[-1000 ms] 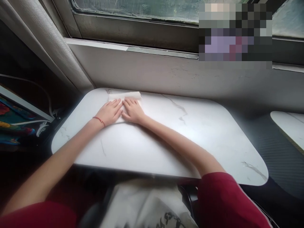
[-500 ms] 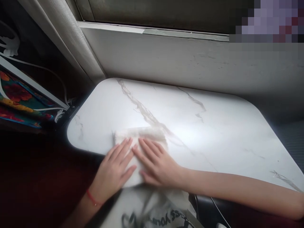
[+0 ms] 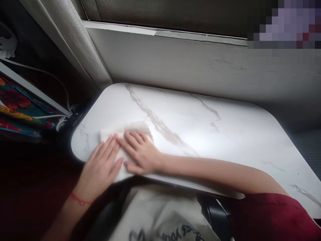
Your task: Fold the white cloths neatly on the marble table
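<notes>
A folded white cloth (image 3: 132,127) lies flat on the left part of a white marble-patterned tabletop (image 3: 240,134), its lower end reaching the near edge. My left hand (image 3: 101,164), with a red string around its wrist, presses on the cloth's left side, fingers stretched out. Beside it my right hand (image 3: 142,152) rests on the cloth, fingers spread and slightly bent at the tips. The fingertips of both hands nearly meet, and neither hand grips the cloth. Part of the cloth is hidden under the palms.
A pale wall (image 3: 160,63) with a ledge (image 3: 120,27) runs behind the table. At the left are a white pipe-like column (image 3: 82,43), a white cable (image 3: 40,68) and colourful floral fabric (image 3: 17,97). Below the near edge hangs a pale bag-like fabric (image 3: 160,207) with dark lettering.
Both hands have slid left and slightly away from me across the tabletop, carrying the cloth under them. More of my right arm and its red sleeve shows.
</notes>
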Demonstrator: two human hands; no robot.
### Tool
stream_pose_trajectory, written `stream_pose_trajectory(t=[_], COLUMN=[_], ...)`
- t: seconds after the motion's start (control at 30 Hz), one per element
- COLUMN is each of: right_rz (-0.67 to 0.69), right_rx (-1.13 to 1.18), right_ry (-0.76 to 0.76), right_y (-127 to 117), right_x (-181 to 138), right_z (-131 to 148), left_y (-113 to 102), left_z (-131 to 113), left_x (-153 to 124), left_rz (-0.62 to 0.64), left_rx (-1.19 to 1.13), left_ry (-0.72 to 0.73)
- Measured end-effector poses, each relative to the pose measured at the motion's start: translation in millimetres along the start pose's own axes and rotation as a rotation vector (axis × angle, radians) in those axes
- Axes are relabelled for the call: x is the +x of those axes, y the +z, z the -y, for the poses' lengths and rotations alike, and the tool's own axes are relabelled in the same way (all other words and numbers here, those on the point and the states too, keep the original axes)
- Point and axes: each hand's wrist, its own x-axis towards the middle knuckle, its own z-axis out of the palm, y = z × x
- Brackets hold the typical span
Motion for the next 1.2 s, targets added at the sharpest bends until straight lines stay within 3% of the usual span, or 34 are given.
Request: stream_pose_trajectory(t=[0.13, 0.23, 0.4, 0.57, 0.7, 0.83, 1.2], right_rz=[-0.011, 0.004, -0.005, -0.038, -0.042, 0.035, 0.004], right_rx=[-0.027, -0.058, -0.101, -0.141, -0.168, -0.239, -0.239], right_ry=[0.029, 0.094, 0.218, 0.352, 0.393, 0.405, 0.452], right_y=[16.5, 26.4, 41.6, 49.7, 43.6, 31.1, 23.3], right_x=[42.7, 75.5, 121.9, 141.8, 140.3, 135.4, 138.3], right_z=[-1.2, -11.0, -60.3, -125.7, -167.0, -191.2, -197.1], left_y=[9.4, 17.9, 36.5, 64.4, 85.2, 100.7, 103.5], left_z=[36.6, 66.2, 110.7, 140.6, 145.4, 139.5, 140.5], left_x=[7.5, 29.9, 98.5, 175.6, 218.4, 242.3, 255.2], left_rz=[0.01, 0.077, 0.227, 0.304, 0.261, 0.173, 0.148], left_rx=[0.011, -0.011, -0.016, -0.09, -0.151, -0.196, -0.211], left_ry=[-0.084, -0.152, -0.261, -0.189, -0.132, -0.155, -0.201])
